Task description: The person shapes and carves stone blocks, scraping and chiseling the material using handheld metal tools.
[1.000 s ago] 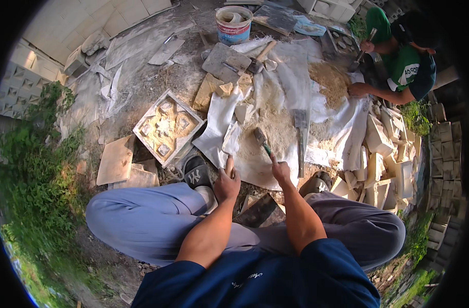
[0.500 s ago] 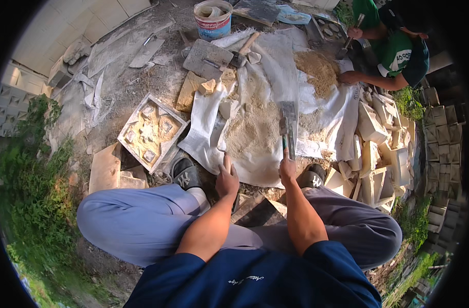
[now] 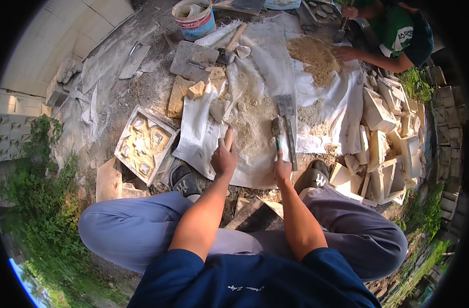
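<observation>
My left hand point(image 3: 224, 160) is closed round the wooden handle of a thin tool point(image 3: 229, 137), whose dusty far end blends into the pale powder. In my right hand point(image 3: 282, 170) is a green-handled tool point(image 3: 278, 142) with a flat, worn metal head. Both tools are over a white woven sheet point(image 3: 203, 136) spread between my feet. Sandy powder point(image 3: 255, 115) lies heaped on the sheet. Just right of the green-handled tool rests a long, flat metal tool point(image 3: 288, 128). A pale stone lump point(image 3: 219, 110) sits beyond my left hand.
At the left stands a square mould point(image 3: 122, 128) of patterned sandy fill. A flat trowel point(image 3: 185, 59), a mallet point(image 3: 227, 54) and a bucket point(image 3: 196, 28) are further off. Pale blocks point(image 3: 378, 110) are piled at right. A co-worker's hand point(image 3: 347, 53) touches another sand heap point(image 3: 316, 59).
My left hand has moved a little forward with the wooden-handled tool. The green-handled tool has drawn back slightly left, away from the long flat one. The view has shifted a little.
</observation>
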`<state>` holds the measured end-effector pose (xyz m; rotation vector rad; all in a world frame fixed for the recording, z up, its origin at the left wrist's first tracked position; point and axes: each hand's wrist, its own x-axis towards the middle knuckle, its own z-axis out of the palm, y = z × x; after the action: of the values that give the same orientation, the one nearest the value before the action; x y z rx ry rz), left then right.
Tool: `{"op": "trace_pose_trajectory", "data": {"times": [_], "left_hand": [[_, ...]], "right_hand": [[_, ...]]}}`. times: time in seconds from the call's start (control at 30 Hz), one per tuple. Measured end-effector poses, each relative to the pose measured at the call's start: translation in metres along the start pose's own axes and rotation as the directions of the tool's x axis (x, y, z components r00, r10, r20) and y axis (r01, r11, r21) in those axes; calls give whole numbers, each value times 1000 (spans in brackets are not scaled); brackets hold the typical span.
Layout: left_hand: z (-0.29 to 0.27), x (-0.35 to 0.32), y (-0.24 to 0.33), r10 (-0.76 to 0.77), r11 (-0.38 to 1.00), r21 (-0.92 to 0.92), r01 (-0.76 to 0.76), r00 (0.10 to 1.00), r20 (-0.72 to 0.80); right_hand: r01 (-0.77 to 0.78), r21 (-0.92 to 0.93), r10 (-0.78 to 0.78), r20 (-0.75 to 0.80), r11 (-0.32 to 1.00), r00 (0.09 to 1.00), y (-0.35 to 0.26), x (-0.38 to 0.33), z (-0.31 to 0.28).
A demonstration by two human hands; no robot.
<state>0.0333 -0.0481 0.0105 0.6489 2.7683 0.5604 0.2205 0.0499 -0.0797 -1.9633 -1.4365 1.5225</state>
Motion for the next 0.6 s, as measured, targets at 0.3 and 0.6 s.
{"op": "trace_pose_trajectory", "data": {"times": [0.3, 0.6], "left_hand": [[-14, 54, 12, 72, 983, 162, -90, 991, 116], [-43, 70, 15, 193, 921, 289, -262, 950, 246]], "right_hand": [[41, 51, -41, 8, 998, 999, -9, -11, 4], [65, 5, -65, -2, 998, 998, -19, -17, 1]]}}
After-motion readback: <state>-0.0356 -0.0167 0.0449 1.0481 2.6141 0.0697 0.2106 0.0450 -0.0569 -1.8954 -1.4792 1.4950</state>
